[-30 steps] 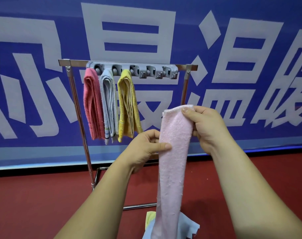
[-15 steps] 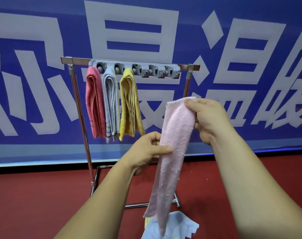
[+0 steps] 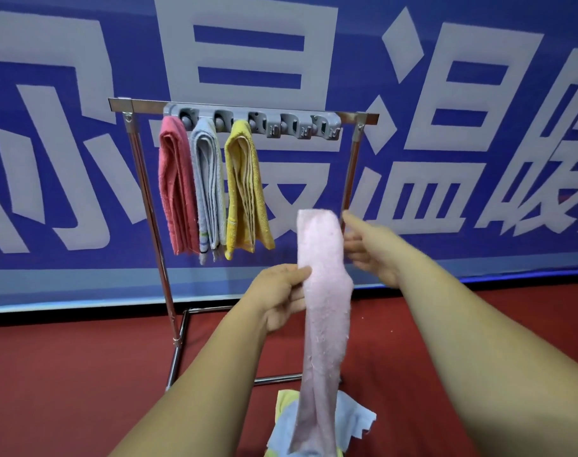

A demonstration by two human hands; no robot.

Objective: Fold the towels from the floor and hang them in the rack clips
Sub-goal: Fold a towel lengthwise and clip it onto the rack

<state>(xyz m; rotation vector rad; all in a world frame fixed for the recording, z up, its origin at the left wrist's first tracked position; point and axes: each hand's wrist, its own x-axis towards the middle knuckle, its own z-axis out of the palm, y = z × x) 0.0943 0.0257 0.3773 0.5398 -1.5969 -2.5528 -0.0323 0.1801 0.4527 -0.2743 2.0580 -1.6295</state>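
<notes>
Head view: towel (image 3: pixel 325 291) held vertical, pinched by left hand (image 3: pixel 281 296); right hand (image 3: pixel 370 249) blurred, grip unclear; free clips (image 3: pixel 292 127) at 12 o'clock.

three hung towels (image 3: pixel 208 186), one held towel (image 3: pixel 327 291), five clips (image 3: pixel 290 126)

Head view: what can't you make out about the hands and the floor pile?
Head view only.
Right hand: motion-blurred, partly behind the pale pink towel; grip unclear.
Floor pile: covered by that towel, cut by the bottom edge; count unknown.
</notes>
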